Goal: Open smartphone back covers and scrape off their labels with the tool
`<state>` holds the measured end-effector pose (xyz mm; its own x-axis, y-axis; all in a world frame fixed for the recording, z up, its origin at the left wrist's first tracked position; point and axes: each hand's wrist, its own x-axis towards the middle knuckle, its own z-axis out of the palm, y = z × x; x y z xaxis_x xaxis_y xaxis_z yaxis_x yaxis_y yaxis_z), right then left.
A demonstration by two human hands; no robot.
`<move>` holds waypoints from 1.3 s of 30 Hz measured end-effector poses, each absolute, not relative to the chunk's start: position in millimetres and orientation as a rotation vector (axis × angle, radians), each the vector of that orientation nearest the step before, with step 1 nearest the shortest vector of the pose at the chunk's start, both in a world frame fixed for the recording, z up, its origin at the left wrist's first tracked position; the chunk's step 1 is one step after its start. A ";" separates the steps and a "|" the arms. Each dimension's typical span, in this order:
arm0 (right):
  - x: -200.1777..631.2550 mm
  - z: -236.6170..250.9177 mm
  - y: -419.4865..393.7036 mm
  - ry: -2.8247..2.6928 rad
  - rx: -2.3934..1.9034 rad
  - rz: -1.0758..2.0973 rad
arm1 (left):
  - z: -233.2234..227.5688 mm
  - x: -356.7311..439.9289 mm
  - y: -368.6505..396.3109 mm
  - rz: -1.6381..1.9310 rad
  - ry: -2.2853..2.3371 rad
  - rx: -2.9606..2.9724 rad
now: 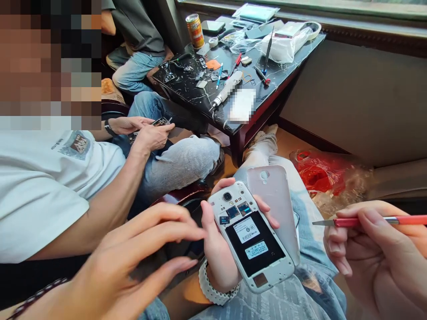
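My left hand [133, 253] reaches in from the lower left, fingers apart and holding nothing, its fingertips close to another person's hand [218, 253] with a white bracelet. That other hand supports a white smartphone [251, 238]; the back is off, baring the camera, card slots and a black battery bay with labels. A pale back cover [278, 209] lies beyond the phone, partly hidden by it. On the right, my right hand [376, 249] is closed around a slim red-handled tool [347, 222] with a pointed metal blade aimed left, apart from the phone.
A black marbled table [187, 95] carries a drink can [195, 31], a white electric screwdriver [230, 89], small parts and plastic bags. Left, a person in a white T-shirt [36, 178] handles an opened device [160, 122]. A red plastic bag [320, 173] lies to the right.
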<state>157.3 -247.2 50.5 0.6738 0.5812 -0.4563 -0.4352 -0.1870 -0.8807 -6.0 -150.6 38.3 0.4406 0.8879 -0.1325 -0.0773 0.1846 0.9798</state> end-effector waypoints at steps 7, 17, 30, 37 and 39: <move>160.5 48.9 -243.0 -0.070 -1.485 0.943 | 95.2 -66.5 -98.2 0.569 0.821 2.038; 160.4 48.3 -244.8 -0.031 -1.507 0.967 | 93.7 -85.2 -80.8 0.247 0.547 2.512; 160.4 52.7 -238.9 -0.021 -1.450 0.980 | 105.6 -83.3 -77.9 0.106 0.438 2.573; 155.7 53.1 -236.2 0.006 -1.490 0.923 | 78.3 -58.3 -101.4 0.649 0.832 1.924; 155.7 50.9 -237.2 -0.032 -1.468 0.927 | 70.4 -42.9 -110.7 0.755 0.897 1.653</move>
<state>155.7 -237.2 50.9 0.6679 0.5449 -0.5070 -0.5081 -0.1641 -0.8455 -42.9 -110.7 70.4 0.5180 0.8545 0.0398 0.1857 -0.1578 0.9699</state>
